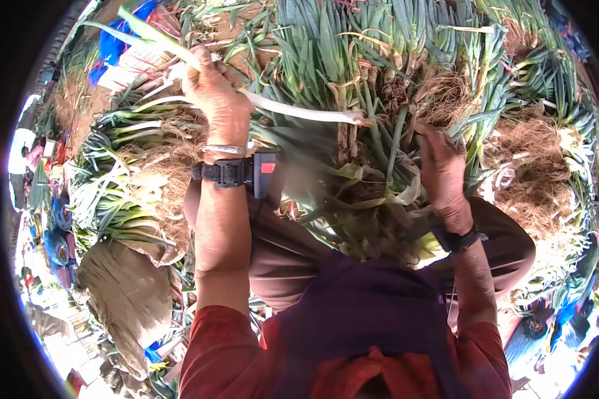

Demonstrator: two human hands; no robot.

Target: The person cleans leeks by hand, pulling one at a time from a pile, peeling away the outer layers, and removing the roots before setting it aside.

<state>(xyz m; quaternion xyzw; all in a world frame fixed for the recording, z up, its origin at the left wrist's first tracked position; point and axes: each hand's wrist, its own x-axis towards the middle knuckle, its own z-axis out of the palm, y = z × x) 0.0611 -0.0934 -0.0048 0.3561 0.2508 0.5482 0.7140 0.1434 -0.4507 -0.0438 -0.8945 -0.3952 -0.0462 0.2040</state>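
Note:
My left hand (pixel 214 90) is closed around a long leek (pixel 299 111). Its green leaves stick out to the upper left, and the white stalk points right, its root end near the middle of the view. To the right of that end is my right hand (pixel 442 169), fingers curled together. Whatever may be between them is too small and blurred to make out. Below and between the hands lie loose leaves and peelings (pixel 373 189), partly smeared by motion. Bundled leeks (pixel 313 53) stand just beyond the hands.
A pile of leeks with stringy roots (pixel 140 179) lies at left, and another root heap (pixel 532 173) at right. Brown sacking (pixel 130 292) is at lower left, a blue plastic bag (pixel 116 43) at upper left. My bent legs (pixel 279 249) border the work area.

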